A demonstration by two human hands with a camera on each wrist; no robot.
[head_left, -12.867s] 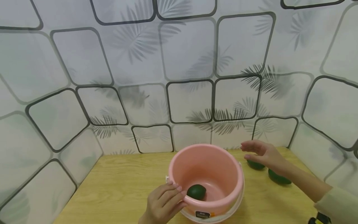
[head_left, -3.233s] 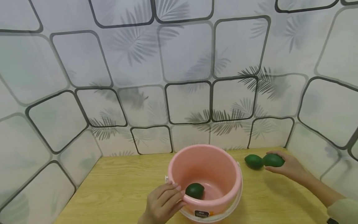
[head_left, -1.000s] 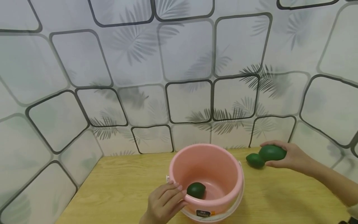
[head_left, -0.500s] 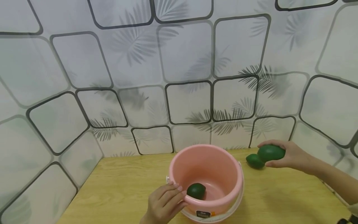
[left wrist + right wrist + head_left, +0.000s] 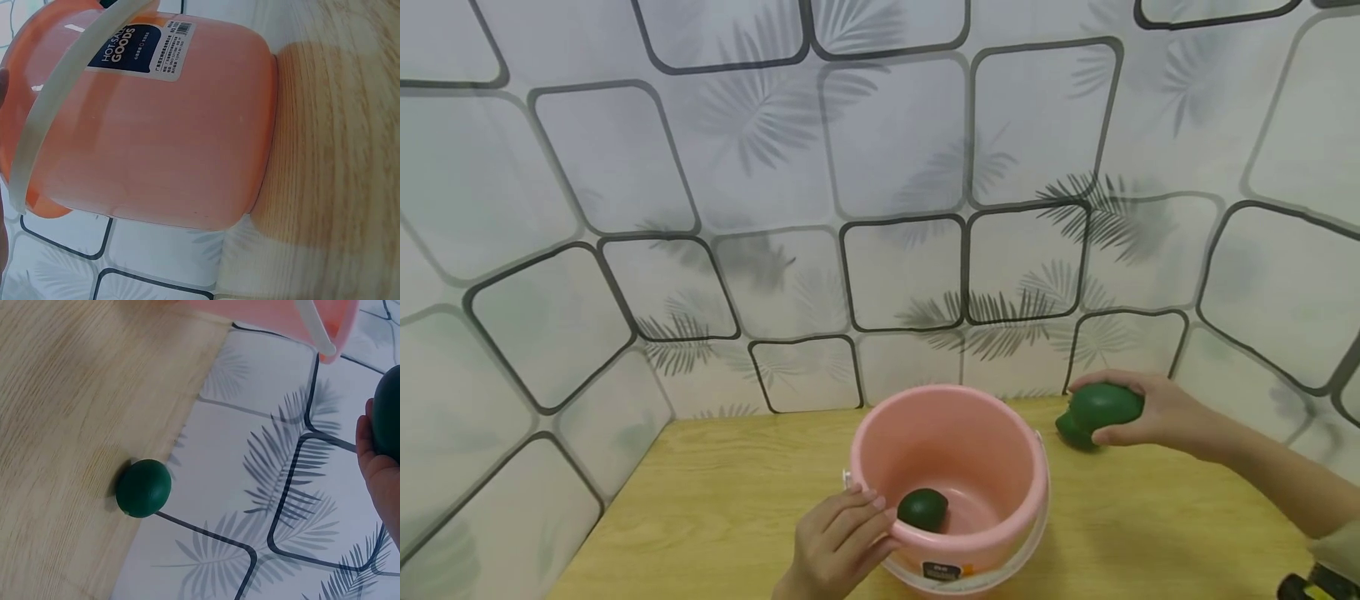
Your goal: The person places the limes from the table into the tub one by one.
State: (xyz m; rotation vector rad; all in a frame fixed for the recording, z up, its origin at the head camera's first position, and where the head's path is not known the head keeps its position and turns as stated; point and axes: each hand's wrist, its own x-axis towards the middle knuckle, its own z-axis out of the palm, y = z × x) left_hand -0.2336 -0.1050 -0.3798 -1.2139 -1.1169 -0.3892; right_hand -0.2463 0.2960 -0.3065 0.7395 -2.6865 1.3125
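A pink plastic bucket (image 5: 951, 408) with a white handle (image 5: 1000, 575) stands on the table, its mouth tilted toward the head camera. My left hand (image 5: 842, 537) holds its near left rim, fingers over the edge. One dark green oval fruit (image 5: 923, 510) lies on the bucket floor. Right of the bucket, my right hand (image 5: 1157, 417) grips a second green oval fruit (image 5: 1105, 406) between thumb and fingers, raised off the table. Just behind and below it, a third green fruit (image 5: 1078, 432) rests on the table, partly hidden in the head view; the right wrist view shows this table fruit (image 5: 144, 487) whole.
The light wooden table (image 5: 722, 492) extends on both sides of the bucket. Behind it and at the sides rise walls with a leaf and rounded-square pattern (image 5: 906, 275). A dark label (image 5: 128, 49) is stuck on the bucket's side.
Earlier my right hand hovered without a fruit near two on the table; later it gripped one and raised it. Over the last second it has shifted slightly left. My left hand stays on the rim.
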